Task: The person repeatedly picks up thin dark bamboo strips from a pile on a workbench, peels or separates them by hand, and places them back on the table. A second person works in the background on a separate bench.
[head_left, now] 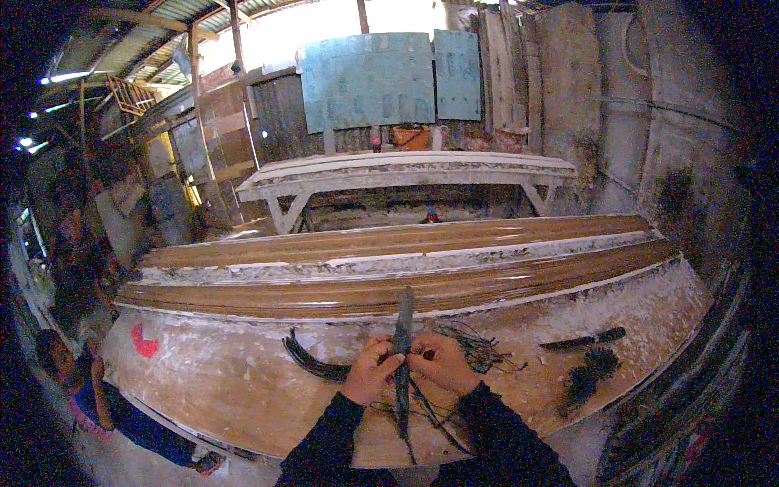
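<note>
Two hands meet over the near side of the wooden table point(235, 381), close together, with one long dark strip point(403, 375) between them. The left hand point(369, 377) has it clamped, thumb pressed flat on its face; the right hand point(449, 365) has thumb and fingers drawn together in a pinch at its right edge. The strip stands lengthwise between them, one end reaching beyond the fingers toward the brown moulded panels point(406, 296), the other running down between the forearms.

It is blackish grey, flat and narrow, broadest around and just above the grip, with a tapered far tip and a thin, stringy near end. More thin dark strips lie beneath the right hand, slanting toward the near edge. A curved dark bundle point(312, 359) rests just left of the left hand, and a loose tangle of dark strands point(479, 345) lies just beyond the right. Farther right are a dark knife point(584, 339) and a bristly dark clump point(594, 373).

Beyond the white bench point(414, 174) sits an orange container point(411, 139), its contents too small to tell
</note>
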Action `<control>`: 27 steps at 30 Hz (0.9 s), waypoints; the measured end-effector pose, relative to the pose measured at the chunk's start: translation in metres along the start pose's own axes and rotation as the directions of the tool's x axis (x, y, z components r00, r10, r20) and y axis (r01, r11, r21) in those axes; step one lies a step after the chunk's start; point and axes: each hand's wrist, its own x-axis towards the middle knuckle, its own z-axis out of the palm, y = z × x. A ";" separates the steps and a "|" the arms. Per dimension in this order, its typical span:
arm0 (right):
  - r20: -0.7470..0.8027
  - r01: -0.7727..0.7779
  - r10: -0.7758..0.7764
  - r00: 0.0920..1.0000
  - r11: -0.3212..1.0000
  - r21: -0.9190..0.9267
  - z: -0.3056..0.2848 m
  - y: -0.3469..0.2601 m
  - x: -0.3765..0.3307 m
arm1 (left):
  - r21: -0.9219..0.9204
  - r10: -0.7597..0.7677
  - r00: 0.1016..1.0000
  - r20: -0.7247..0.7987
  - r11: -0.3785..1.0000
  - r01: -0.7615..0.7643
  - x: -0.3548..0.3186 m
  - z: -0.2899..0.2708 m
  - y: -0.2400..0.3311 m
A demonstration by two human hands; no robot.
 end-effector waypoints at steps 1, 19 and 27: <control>0.019 -0.040 0.040 0.999 0.999 0.016 -0.001 0.000 0.000 | -0.047 0.005 1.000 0.006 0.999 -0.005 0.000 0.000 0.001; 0.447 -0.072 0.172 0.878 0.970 -0.233 -0.026 0.006 0.004 | -0.853 0.275 0.836 -0.475 0.088 -0.514 -0.011 -0.106 0.000; 0.522 -0.193 0.402 0.752 0.892 -0.409 -0.030 0.000 0.001 | -0.864 0.382 0.775 -0.503 -0.199 -0.462 -0.025 -0.121 0.004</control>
